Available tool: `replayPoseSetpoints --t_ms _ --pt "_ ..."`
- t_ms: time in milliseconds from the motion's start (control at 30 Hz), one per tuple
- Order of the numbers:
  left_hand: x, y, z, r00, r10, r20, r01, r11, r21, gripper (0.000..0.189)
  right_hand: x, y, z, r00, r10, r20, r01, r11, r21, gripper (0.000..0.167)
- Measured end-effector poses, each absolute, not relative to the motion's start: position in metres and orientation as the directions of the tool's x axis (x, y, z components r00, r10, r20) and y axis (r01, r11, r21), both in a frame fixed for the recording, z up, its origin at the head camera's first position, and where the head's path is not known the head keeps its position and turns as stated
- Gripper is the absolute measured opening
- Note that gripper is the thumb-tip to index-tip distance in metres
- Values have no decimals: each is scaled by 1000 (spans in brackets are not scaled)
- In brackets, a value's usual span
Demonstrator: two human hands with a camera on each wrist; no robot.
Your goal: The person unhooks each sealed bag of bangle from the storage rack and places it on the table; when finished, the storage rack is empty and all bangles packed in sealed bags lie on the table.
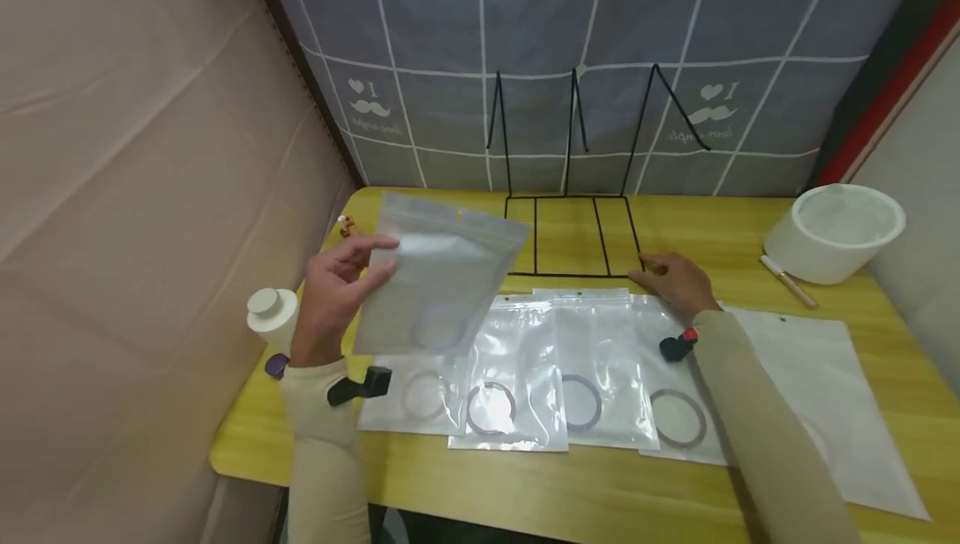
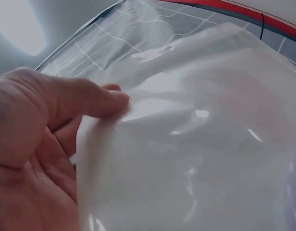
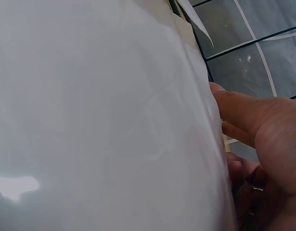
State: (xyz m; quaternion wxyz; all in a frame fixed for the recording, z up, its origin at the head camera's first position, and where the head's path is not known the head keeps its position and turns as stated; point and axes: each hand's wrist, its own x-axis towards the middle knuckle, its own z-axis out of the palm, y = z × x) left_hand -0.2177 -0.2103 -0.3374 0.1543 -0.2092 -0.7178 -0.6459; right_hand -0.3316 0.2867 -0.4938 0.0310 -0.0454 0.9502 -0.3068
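Note:
In the head view my left hand (image 1: 337, 290) holds up a translucent zip-lock bag (image 1: 442, 269) by its left edge, pinched between thumb and fingers. A faint ring shows low in this bag, and in the left wrist view the bag (image 2: 186, 144) fills most of the picture. My right hand (image 1: 675, 281) grips the near right corner of a black wire rack (image 1: 535, 236). In the right wrist view the fingers of that hand (image 3: 277, 139) are partly hidden behind a pale sheet (image 3: 104, 106). Below the rack lie several zip-lock bags (image 1: 517, 336) with rings inside.
A larger white bag (image 1: 817, 361) lies at the right, partly under my right forearm. Behind it stand a white round container (image 1: 832, 236) and a marker (image 1: 787, 281). At the left are a white bottle (image 1: 272, 315) and a small figurine (image 1: 346, 226). A grey checked cloth (image 1: 435, 27) hangs behind.

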Motion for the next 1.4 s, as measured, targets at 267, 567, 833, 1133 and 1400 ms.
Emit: replayPoseSetpoints --t_ms 267,567,833,1133,1400 --pt "-213 -250 -367 -999 -38 25 11 335 942 32 -334 291 -493 -993 -116 -5 -92 809 -580 73" --pt "-239 -253 -422 -960 -276 -46 -241 731 638 33 -334 286 -498 -990 -143 -15 -109 811 -575 75" --pt "-248 -248 -446 -955 -295 -24 -278 864 420 40 -335 288 -497 -991 -131 5 -110 816 -568 72" --pt "-242 -232 -435 -962 -272 12 -248 894 373 42 -336 286 -495 -993 -119 9 -103 819 -564 71" --pt "-261 -200 -414 -997 -75 12 -60 872 485 31 -334 286 -488 -988 -152 -17 -117 824 -555 70"
